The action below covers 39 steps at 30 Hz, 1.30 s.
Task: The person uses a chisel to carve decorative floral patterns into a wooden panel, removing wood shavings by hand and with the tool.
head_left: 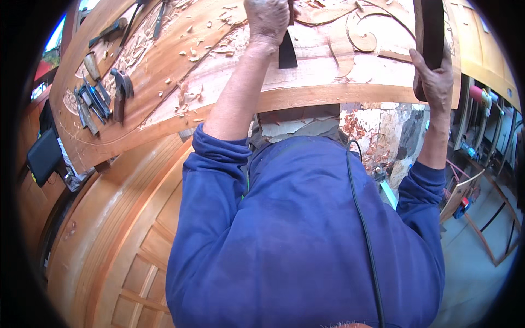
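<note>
My left hand (267, 21) is closed around a chisel whose dark blade (287, 53) points down onto a large wooden panel (306, 98) with carved scrolls (362, 34). To the right, my right hand (436, 82) grips a dark wooden mallet (429, 30), held upright above the panel's right end. Both forearms reach up from blue sleeves (219, 158). Wood chips (191, 52) lie scattered over the carved surface.
Several chisels and hand tools (95, 101) lie on the panel's left part. A black device (44, 156) sits at the left edge. A panelled wooden door (126, 240) lies below left. Frames and tools (481, 136) stand at the right. A black cable (363, 229) crosses my chest.
</note>
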Available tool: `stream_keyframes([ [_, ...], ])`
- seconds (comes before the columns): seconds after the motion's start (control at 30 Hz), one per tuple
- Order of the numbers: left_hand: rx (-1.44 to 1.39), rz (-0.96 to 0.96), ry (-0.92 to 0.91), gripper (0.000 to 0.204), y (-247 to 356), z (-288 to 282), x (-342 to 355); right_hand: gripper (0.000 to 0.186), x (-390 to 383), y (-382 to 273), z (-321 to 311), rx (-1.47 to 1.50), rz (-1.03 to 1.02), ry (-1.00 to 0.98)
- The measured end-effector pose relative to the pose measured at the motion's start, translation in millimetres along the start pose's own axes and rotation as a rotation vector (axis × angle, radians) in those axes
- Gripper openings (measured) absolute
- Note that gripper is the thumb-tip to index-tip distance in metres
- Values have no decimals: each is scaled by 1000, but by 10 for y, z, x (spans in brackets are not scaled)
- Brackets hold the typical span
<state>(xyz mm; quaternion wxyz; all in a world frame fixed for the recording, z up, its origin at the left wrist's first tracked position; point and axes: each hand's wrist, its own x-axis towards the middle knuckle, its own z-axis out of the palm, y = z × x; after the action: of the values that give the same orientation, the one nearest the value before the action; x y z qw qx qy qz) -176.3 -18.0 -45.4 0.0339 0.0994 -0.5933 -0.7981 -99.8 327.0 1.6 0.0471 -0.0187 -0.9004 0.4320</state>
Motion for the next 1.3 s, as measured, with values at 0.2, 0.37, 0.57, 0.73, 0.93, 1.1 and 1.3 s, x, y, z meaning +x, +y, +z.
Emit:
stream_keyframes([
  [0.2,99,12,-13,37,-16,87,-1,59,441,-249,121,263,116,-23],
  [0.37,56,73,-47,34,-36,81,-44,77,909,-1132,645,392,-35,-53],
  [0.57,-3,24,-125,35,-14,-9,-141,79,1177,-1067,947,296,-185,-624],
  [0.73,-6,65,-63,35,56,-30,-25,86,1255,-1310,919,273,-80,-318],
  [0.93,-44,89,12,32,0,-117,-55,83,1283,-1338,1101,81,-105,-648],
  [1.1,-63,36,-27,28,-10,-47,-83,83,1423,-1283,1140,206,-140,-558],
  [1.3,-43,98,-52,27,18,-67,-146,86,1419,-1210,1148,-63,-331,-549],
])
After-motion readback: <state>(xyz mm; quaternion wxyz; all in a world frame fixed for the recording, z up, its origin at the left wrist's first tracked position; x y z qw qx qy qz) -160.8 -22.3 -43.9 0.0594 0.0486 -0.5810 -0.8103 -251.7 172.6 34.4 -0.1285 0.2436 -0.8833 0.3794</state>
